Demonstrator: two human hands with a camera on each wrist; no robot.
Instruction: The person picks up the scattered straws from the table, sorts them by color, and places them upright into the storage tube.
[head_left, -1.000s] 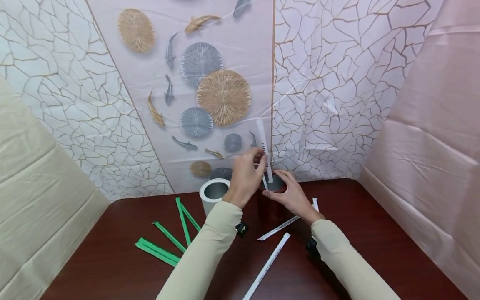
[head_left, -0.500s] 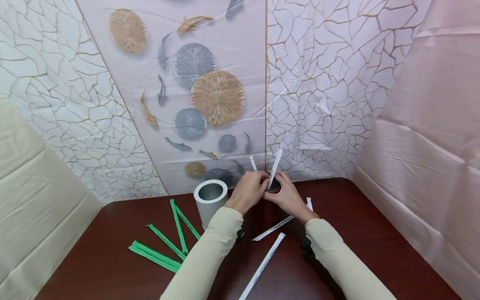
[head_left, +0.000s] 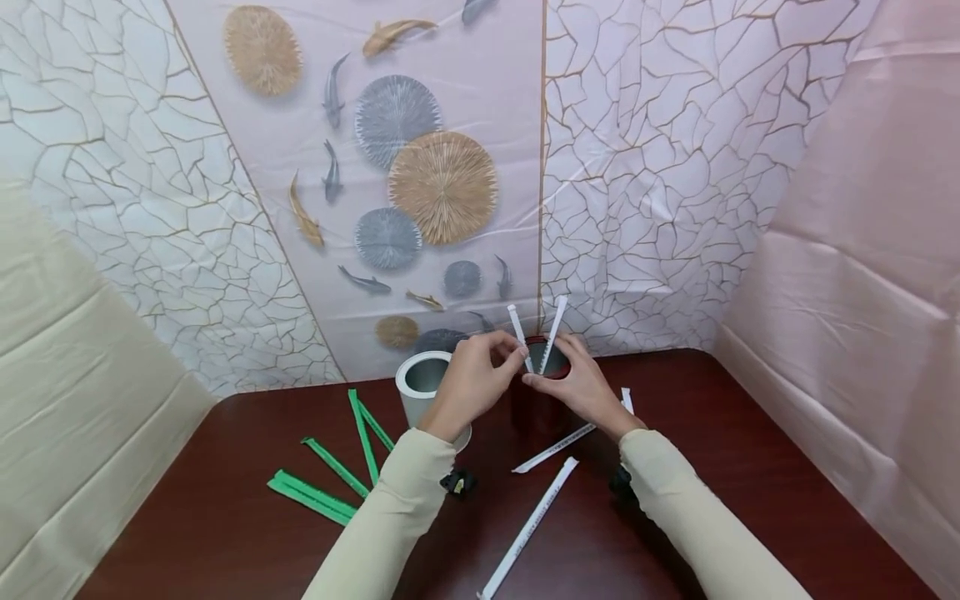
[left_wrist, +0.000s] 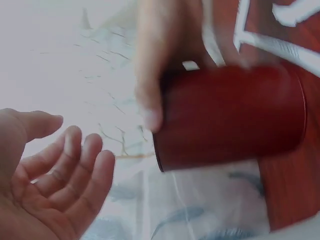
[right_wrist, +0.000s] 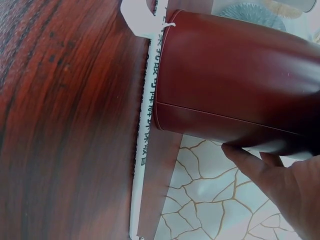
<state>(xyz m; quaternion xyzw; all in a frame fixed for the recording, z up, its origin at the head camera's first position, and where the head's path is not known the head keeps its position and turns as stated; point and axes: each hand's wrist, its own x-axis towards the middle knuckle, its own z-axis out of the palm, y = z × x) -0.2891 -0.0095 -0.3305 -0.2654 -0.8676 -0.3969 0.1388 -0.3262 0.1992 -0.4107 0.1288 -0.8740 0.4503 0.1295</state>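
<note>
A dark red cylindrical canister (head_left: 536, 412) stands upright on the table, and two paper-wrapped white straws (head_left: 553, 333) lean apart out of its mouth. My right hand (head_left: 585, 387) holds the canister around its upper part, the thumb near the rim on the close side. In the right wrist view, fingers (right_wrist: 250, 162) lie against the smooth red wall (right_wrist: 235, 75). My left hand (head_left: 472, 379) is just left of the mouth, near the left straw. Its loosely bent fingers hold nothing in the left wrist view, apart from the red canister (left_wrist: 230, 120).
A white canister (head_left: 414, 407) stands left of the red one, partly behind my left arm. Several green wrapped straws (head_left: 333, 467) lie at the left. White wrapped straws (head_left: 528, 529) lie in front of and beside the red canister. A patterned cloth (head_left: 637, 208) hangs behind the table.
My left hand lowered a white straw into the red canister, let it go and drew back left. The two straws now lean apart. My right hand stays on the canister.
</note>
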